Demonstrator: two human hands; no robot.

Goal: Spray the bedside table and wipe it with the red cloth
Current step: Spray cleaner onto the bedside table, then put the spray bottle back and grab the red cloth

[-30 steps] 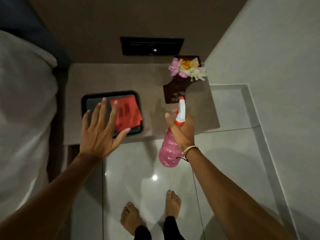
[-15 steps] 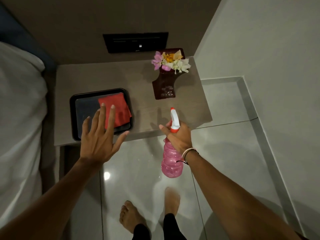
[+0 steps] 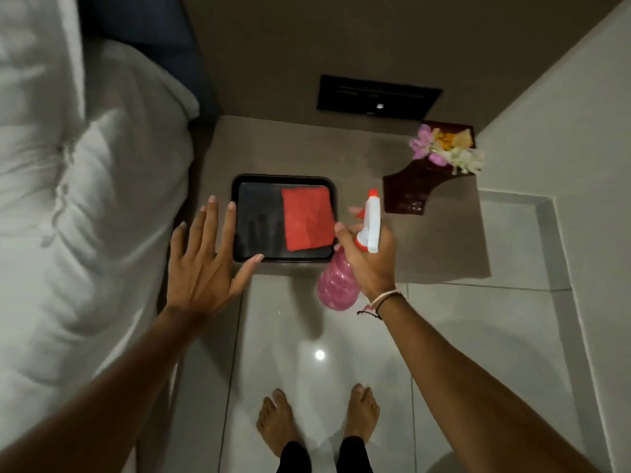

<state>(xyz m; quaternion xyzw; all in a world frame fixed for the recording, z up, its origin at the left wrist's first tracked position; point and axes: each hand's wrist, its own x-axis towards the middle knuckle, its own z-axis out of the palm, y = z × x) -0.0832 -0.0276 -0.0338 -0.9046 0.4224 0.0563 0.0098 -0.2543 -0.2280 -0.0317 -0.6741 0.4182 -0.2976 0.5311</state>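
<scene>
The grey bedside table (image 3: 444, 247) stands against the wall. On its left part sits a black tray (image 3: 252, 186), and a folded red cloth (image 3: 306, 220) lies in the tray's right half. My right hand (image 3: 370, 259) grips a pink spray bottle (image 3: 336, 286) with a white and red trigger head, held over the table's front edge with the nozzle pointing away from me. My left hand (image 3: 205, 264) hovers flat with fingers spread at the tray's left front corner, holding nothing.
A dark red vase (image 3: 408, 192) with pink, yellow and white flowers stands at the table's back right. A white bed (image 3: 85, 199) borders the table on the left. A black wall panel (image 3: 377, 99) is behind. My bare feet stand on glossy floor tiles (image 3: 495, 336).
The view has swung left, so the table now sits further right. My right hand brought the bottle up beside the tray's right edge. My left hand stays spread near the tray.
</scene>
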